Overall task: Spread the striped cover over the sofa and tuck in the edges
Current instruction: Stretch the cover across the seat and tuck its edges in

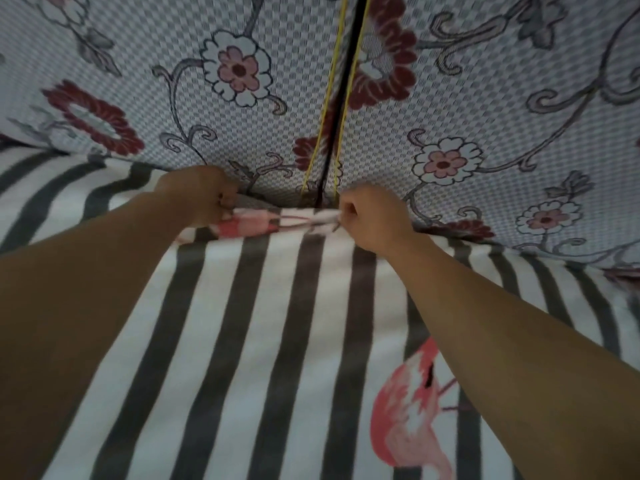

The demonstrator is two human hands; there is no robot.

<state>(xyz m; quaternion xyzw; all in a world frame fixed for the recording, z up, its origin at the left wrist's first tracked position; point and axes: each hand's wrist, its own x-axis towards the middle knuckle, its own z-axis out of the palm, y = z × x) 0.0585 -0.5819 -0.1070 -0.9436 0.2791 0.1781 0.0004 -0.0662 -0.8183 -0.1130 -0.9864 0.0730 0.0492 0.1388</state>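
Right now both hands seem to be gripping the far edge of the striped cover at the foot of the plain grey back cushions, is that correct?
Not quite: the back cushions are not plain grey but floral, with red and pink flowers on a checked ground. The head view shows it. Otherwise yes: the left hand and right hand both grip the striped cover at its far edge.

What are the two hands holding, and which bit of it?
Both the left hand and the right hand pinch the striped cover at its bunched far edge, right where it meets the flowered back cushions.
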